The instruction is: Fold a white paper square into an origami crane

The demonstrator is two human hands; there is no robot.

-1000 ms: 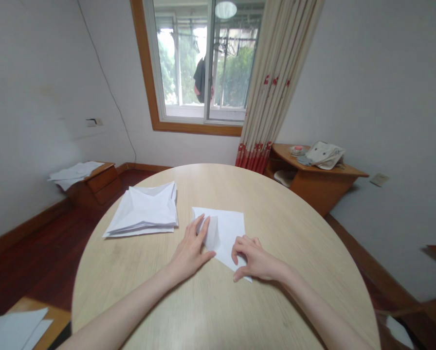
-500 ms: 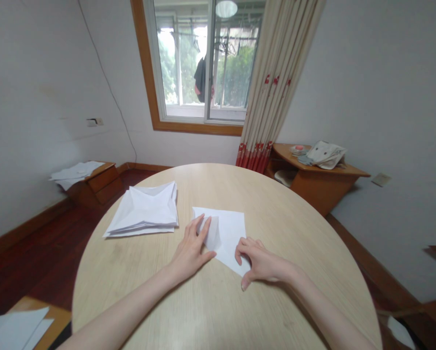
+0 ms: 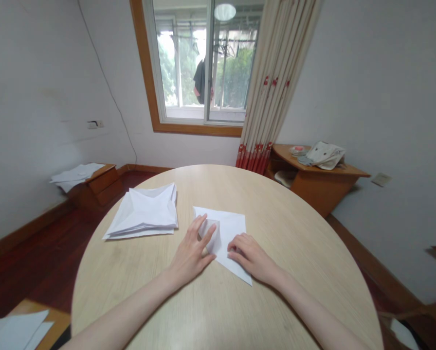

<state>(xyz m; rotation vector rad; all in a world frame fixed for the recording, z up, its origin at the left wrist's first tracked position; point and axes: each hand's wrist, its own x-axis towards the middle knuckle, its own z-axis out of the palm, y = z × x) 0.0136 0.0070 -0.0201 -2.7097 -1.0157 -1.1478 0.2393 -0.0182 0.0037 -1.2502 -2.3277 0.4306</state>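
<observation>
A sheet of white folded paper (image 3: 232, 222) lies on the round table. My left hand (image 3: 192, 249) rests on its left side with fingers spread, index finger and thumb around a partly raised flap (image 3: 213, 236). On the right part of the sheet sits my right hand (image 3: 250, 257), its fingers curled in and the thumb close to them; nothing shows in its grasp. The sheet's near corner pokes out uncovered below the right hand.
A pile of folded white papers (image 3: 145, 209) stands at the table's left (image 3: 112, 287). Loose sheets (image 3: 17, 330) lie on a wooden surface at the lower left. Beyond the table are a corner desk (image 3: 320, 182) with a cloth bag (image 3: 325, 154), a curtain (image 3: 272, 87) and a low cabinet (image 3: 101, 184).
My right hand has moved left and inward across the sheet, away from its near corner, with the thumb drawn in to the fingers. The left hand's fingers have parted and lifted slightly.
</observation>
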